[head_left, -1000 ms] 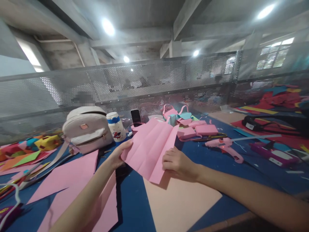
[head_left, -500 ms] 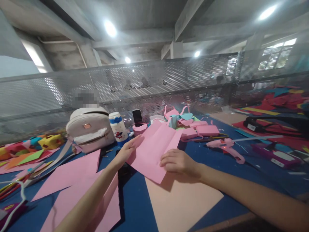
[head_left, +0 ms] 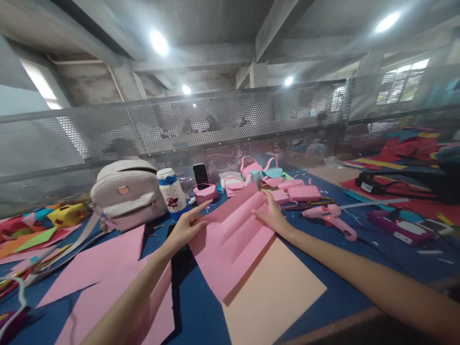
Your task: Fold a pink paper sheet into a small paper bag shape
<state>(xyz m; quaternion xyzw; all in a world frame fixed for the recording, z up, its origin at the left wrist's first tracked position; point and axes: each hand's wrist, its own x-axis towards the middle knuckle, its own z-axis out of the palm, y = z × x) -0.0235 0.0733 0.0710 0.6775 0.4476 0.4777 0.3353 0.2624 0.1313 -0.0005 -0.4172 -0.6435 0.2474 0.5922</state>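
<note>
A creased sheet of pink paper (head_left: 233,239) is raised between my hands, its far part bent upward and its near corner low over the peach sheet. My left hand (head_left: 185,229) has the paper's left edge, index finger stretched along it. At the far right edge my right hand (head_left: 275,215) grips the paper, thumb on the inner face and fingers near the top corner. Beneath lies a peach paper sheet (head_left: 276,292). More pink sheets (head_left: 104,263) lie to the left, partly behind my left forearm.
Behind stand a pale backpack (head_left: 125,196), a bottle (head_left: 172,194), a phone (head_left: 201,175) and small pink paper baskets (head_left: 205,193). To the right lie a pink glue gun (head_left: 332,218) with its cord and a purple device (head_left: 400,227). A perforated metal screen (head_left: 223,120) borders the table.
My right hand has moved from the paper's near right side up to its far right edge. The sheet has turned and bends up more, showing folds. The view has shifted slightly.
</note>
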